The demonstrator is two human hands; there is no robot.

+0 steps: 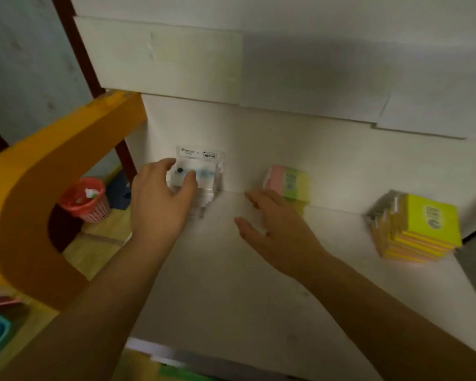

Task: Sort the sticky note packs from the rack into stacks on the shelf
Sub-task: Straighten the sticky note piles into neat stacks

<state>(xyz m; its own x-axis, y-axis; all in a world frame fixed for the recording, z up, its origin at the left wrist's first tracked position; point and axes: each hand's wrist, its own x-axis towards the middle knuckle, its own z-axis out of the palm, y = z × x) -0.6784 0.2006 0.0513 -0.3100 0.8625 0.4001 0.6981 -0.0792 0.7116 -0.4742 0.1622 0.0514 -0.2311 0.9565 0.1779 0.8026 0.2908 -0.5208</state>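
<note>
Left hand (161,198) is resting on the white packs (201,174) at the back left of the shelf (231,284), fingers curled over the top pack, thumb at its left edge; a firm grip can't be confirmed. Right hand (275,229) is hovering open and empty, fingers spread, just in front of the pink-green-yellow packs (291,182) against the back wall. Yellow stack (421,229) is sitting well apart at the right edge. Red basket (85,199) is showing below left.

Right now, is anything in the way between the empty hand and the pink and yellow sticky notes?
Nothing visible. The right hand is open, its fingertips just in front of the pink and yellow pack on the shelf, with no object between them.
</note>
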